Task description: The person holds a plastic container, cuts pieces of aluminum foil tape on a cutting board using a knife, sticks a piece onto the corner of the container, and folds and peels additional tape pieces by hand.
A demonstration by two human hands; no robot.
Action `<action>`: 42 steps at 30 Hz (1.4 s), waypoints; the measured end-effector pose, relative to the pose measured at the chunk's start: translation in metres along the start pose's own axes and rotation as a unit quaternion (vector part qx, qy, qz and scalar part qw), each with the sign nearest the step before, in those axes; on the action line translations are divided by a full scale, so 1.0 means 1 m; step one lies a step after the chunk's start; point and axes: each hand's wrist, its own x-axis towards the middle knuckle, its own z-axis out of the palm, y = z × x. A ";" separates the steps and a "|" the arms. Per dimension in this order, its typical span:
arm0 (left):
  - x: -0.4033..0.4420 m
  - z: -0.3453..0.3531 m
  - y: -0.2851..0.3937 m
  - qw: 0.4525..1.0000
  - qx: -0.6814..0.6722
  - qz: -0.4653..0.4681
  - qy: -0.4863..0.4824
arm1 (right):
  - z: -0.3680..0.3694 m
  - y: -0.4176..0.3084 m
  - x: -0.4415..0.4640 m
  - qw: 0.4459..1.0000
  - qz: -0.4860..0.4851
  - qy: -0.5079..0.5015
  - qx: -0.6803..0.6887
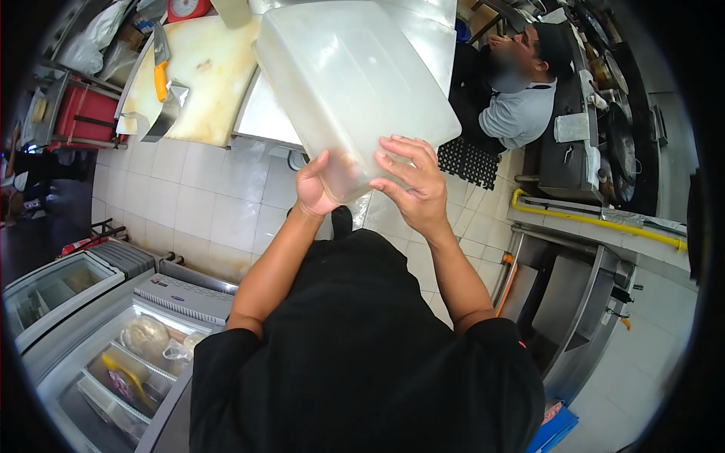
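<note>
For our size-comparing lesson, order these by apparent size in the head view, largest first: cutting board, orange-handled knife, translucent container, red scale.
1. Translucent container
2. Cutting board
3. Orange-handled knife and red scale: too alike to rank; the scale is partly out of view.

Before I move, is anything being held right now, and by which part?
Yes, the bin, by its end nearest the body: the left hand at the left corner, the right hand just right of it.

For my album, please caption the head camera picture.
Left hand and right hand holding a cloudy tub near a cutting board.
</note>
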 end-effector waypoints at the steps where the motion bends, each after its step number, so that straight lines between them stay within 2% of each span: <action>1: 0.001 0.003 0.001 1.000 0.002 0.000 0.000 | -0.002 0.002 0.003 1.000 -0.011 -0.003 0.010; 4: 0.007 0.016 0.008 1.000 0.004 0.008 -0.026 | -0.007 0.005 0.019 0.999 -0.030 0.002 0.014; 6: 0.016 0.032 0.015 0.989 -0.058 -0.009 -0.137 | -0.011 0.002 0.029 0.999 -0.043 0.013 0.005; 7: 0.018 0.042 0.018 0.988 -0.053 -0.012 -0.145 | -0.012 -0.001 0.035 0.999 -0.039 0.031 0.008; 10: 0.025 0.082 0.028 0.992 -0.041 -0.012 -0.120 | -0.017 -0.012 0.055 0.997 -0.040 0.067 0.005; 15: 0.037 0.104 0.037 0.997 -0.028 -0.008 -0.077 | -0.017 -0.020 0.076 0.993 -0.028 0.114 0.014; 19: 0.041 0.105 0.038 0.995 -0.046 0.002 -0.088 | -0.021 -0.029 0.079 0.995 -0.024 0.101 0.005; 22: 0.043 0.110 0.040 0.990 -0.075 -0.026 -0.118 | -0.026 -0.025 0.083 0.995 -0.021 0.093 0.032; 29: 0.048 0.123 0.041 0.991 -0.069 -0.026 -0.111 | -0.029 -0.037 0.097 0.995 -0.036 0.083 0.044; 31: 0.048 0.124 0.039 0.993 -0.057 -0.018 -0.107 | -0.020 -0.049 0.098 0.989 -0.010 0.146 -0.023; 36: 0.053 0.122 0.041 0.986 -0.065 -0.042 -0.149 | -0.026 -0.051 0.102 0.994 -0.008 0.112 0.000; 42: 0.054 0.115 0.044 0.980 -0.120 -0.062 -0.147 | -0.037 -0.041 0.104 0.998 -0.003 0.048 0.035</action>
